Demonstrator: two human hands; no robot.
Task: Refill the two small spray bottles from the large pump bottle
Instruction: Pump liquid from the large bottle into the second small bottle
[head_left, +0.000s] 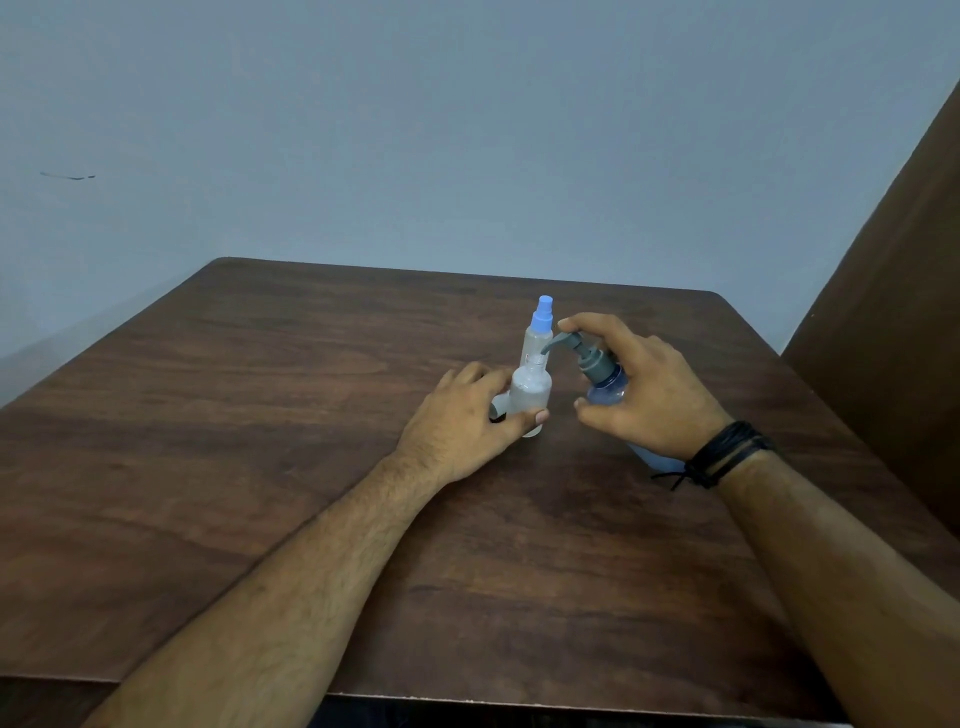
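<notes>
From the head view, a dark wood-grain table (260, 467) fills the lower two thirds of the frame, with a pale blue-grey wall (415, 130) above it and a brown panel (893, 286) running up the right edge. Just right of the frame's centre, the left hand (462, 421) is wrapped around a small clear spray bottle (530, 397) that stands upright on the table; the thumb crosses the front of the bottle low down and the fingers curl behind it. This bottle's neck is open, with no spray head on it. A pale cap-like piece (500, 408) shows between the fingers of the same hand, too hidden to identify with certainty. Directly behind, and a little higher in the frame, a second small spray bottle (540, 332) stands upright with its blue spray head on, touched by neither hand. To the right of centre, the right hand (644, 395) grips the large pump bottle (605, 389), a blue-tinted bottle tilted toward the left; its grey pump head (574, 348) has its spout reaching over the open neck of the held bottle. The index finger rests on top of the pump, and the thumb presses the bottle's near side. A black corded bracelet (727, 452) circles the right wrist. Both bare forearms enter from the bottom of the frame.
</notes>
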